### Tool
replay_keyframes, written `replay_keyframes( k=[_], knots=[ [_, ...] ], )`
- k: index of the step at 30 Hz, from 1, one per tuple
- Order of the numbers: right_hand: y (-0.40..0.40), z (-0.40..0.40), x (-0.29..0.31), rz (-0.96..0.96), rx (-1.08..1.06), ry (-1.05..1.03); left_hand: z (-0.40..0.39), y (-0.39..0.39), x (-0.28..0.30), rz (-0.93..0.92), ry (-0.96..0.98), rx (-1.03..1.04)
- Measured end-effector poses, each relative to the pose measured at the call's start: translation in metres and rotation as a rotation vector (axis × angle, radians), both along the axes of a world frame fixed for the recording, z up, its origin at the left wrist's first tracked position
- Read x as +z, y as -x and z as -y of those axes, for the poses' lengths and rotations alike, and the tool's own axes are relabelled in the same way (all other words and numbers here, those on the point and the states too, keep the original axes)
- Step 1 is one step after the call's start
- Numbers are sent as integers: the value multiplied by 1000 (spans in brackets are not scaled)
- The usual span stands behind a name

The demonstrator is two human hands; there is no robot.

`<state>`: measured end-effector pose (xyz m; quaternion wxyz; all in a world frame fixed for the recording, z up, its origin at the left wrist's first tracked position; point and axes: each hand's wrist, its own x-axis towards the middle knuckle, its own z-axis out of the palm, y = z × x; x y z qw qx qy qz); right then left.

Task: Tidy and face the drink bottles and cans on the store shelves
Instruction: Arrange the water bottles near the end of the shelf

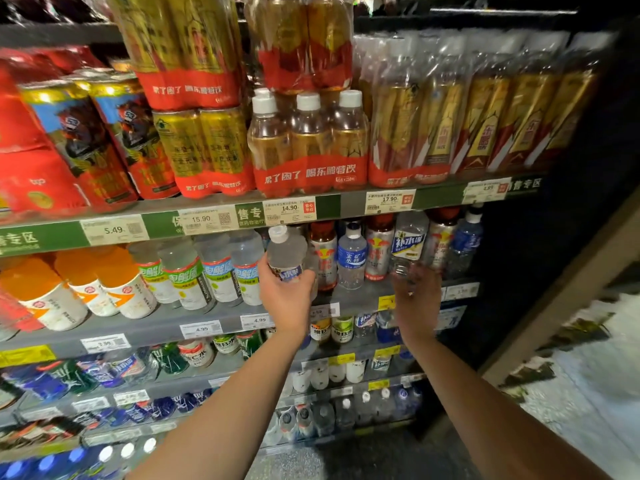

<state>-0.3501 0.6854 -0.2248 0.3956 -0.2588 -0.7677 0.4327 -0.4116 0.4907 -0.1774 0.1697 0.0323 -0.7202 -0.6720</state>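
Note:
My left hand (286, 295) grips a clear bottle with a white cap (286, 252), lifted and tilted in front of the second shelf (221, 323). My right hand (417, 299) is blurred and reaches up under a clear bottle with a blue and white label (408, 245) standing on that shelf; its fingers touch the bottle's base. Between the hands stand a red-capped bottle (322, 254), a blue-labelled water bottle (352, 256) and a silver bottle with a red top (379, 249).
Shrink-wrapped packs of gold bottles (308, 143) and tall cans (104, 140) fill the shelf above. Orange-topped bottles (69, 289) and green-labelled bottles (194, 275) stand to the left. Lower shelves (194, 379) hold more bottles. A dark shelf end panel (554, 271) closes the right side.

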Motion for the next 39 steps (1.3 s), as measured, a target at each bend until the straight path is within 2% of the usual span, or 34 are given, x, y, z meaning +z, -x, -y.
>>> replay_keyframes(
  k=[7,14,17,23,30,39],
  knots=[
    [-30,-4,3,87,-85,39,-1,-26,-7,-4,14,-207],
    [-32,-32,10,273,-24,134,-33,-34,1,-10,72,-311],
    [-23,-48,14,210,91,142,-49,-32,-7,20,85,-304],
    [5,-96,-8,132,164,213,-86,-33,-7,48,82,-172],
    [41,-123,-12,72,109,225,-119,-36,-2,49,102,-37],
    [46,-121,0,171,0,95,-128,-41,-3,33,92,41]
  ],
)
